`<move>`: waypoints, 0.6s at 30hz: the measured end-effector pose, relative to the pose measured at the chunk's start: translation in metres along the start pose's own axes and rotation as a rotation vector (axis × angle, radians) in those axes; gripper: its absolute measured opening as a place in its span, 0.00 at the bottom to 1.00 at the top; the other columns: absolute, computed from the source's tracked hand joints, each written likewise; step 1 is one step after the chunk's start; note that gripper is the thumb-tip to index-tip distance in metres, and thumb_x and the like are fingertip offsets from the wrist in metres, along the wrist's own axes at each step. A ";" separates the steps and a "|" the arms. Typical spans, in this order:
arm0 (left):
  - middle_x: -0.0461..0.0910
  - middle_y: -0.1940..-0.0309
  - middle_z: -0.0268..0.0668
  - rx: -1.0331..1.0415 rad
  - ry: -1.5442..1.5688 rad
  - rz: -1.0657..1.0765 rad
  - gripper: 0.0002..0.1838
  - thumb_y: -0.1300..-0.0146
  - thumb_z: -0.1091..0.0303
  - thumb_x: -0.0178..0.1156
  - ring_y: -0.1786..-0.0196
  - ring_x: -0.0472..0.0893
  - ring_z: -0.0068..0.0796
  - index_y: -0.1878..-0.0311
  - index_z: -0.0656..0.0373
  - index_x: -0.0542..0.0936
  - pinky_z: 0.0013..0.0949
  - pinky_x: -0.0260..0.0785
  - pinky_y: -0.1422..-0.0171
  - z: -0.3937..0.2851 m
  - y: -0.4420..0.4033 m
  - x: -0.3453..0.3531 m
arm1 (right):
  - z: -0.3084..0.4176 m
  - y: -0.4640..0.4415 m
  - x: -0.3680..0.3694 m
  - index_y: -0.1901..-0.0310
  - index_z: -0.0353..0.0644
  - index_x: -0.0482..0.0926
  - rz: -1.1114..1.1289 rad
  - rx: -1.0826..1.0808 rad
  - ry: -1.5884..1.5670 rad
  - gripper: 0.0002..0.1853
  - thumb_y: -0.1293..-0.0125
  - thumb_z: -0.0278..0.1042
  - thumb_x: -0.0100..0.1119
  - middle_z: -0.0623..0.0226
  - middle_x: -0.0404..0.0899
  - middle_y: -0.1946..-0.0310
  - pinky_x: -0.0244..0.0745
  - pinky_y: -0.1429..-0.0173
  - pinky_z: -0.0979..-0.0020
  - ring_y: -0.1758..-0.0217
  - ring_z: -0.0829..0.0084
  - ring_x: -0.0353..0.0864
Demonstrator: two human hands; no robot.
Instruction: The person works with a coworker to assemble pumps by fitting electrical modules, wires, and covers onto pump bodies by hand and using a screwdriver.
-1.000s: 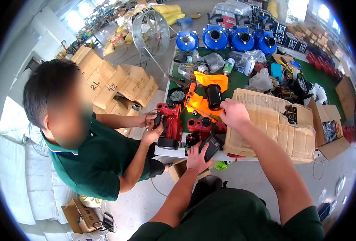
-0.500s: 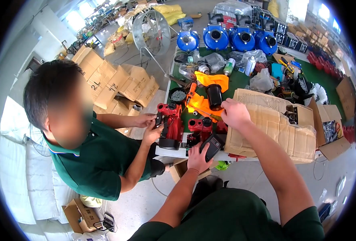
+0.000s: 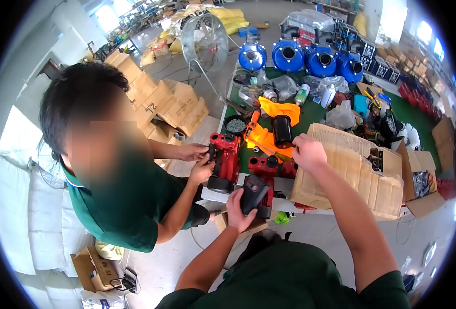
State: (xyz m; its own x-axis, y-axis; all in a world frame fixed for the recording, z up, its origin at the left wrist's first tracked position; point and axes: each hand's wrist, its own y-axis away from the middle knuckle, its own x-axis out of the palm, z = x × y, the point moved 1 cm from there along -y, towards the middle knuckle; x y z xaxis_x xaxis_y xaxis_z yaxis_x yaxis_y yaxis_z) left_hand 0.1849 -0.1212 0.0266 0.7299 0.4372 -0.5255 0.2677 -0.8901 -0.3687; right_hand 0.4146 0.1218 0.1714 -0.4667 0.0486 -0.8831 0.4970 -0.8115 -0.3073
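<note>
My left hand grips a black box-shaped cover, which tilts over the near end of a red pump body. My right hand is closed at the handle end of a screwdriver, its shaft pointing left over an orange cloth. The fingertips are partly hidden. Just behind the screwdriver stands a black cylinder. Left of my pump body, a co-worker's hands hold a small black part against another red pump body.
A cardboard box lies under my right forearm. Several blue pumps line the far table edge. A bowl of screws, spray cans and plastic bags crowd the table. The co-worker stands close on my left.
The view has shifted, so the table appears farther right. My left hand has moved left with the black cover, which has turned more upright. My right hand stays by the screwdriver.
</note>
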 end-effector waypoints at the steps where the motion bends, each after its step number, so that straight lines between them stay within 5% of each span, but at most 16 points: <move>1: 0.70 0.30 0.51 -0.045 -0.009 -0.024 0.49 0.50 0.56 0.76 0.28 0.69 0.58 0.23 0.58 0.70 0.54 0.58 0.20 0.007 0.001 -0.008 | 0.001 -0.001 -0.001 0.62 0.40 0.81 0.000 0.005 0.002 0.05 0.38 0.29 0.62 0.59 0.81 0.61 0.83 0.49 0.55 0.54 0.54 0.84; 7: 0.72 0.32 0.46 0.025 -0.308 0.128 0.46 0.52 0.52 0.75 0.22 0.63 0.57 0.26 0.53 0.74 0.58 0.51 0.18 0.038 -0.013 -0.041 | 0.006 -0.002 -0.004 0.60 0.41 0.82 0.030 0.046 0.024 0.05 0.37 0.29 0.61 0.59 0.81 0.60 0.83 0.48 0.54 0.54 0.53 0.84; 11: 0.72 0.31 0.45 -0.038 -0.338 0.237 0.46 0.50 0.51 0.76 0.15 0.52 0.58 0.25 0.50 0.74 0.61 0.44 0.14 0.056 -0.022 -0.045 | 0.006 -0.003 -0.002 0.59 0.41 0.82 0.043 0.068 0.043 0.06 0.37 0.28 0.61 0.60 0.82 0.58 0.83 0.48 0.54 0.53 0.52 0.85; 18: 0.73 0.32 0.47 -0.131 -0.329 0.331 0.46 0.48 0.45 0.75 0.13 0.48 0.59 0.25 0.50 0.75 0.61 0.40 0.12 0.060 -0.023 -0.044 | 0.007 -0.005 -0.001 0.59 0.41 0.83 0.031 0.084 0.039 0.07 0.38 0.27 0.61 0.59 0.83 0.58 0.83 0.49 0.54 0.54 0.51 0.85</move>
State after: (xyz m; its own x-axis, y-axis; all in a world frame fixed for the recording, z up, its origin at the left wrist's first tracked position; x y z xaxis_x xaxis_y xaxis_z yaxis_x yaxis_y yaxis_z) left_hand 0.1088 -0.1120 0.0118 0.5574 0.1262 -0.8206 0.1468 -0.9878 -0.0523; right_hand 0.4076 0.1216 0.1765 -0.4226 0.0444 -0.9052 0.4466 -0.8590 -0.2505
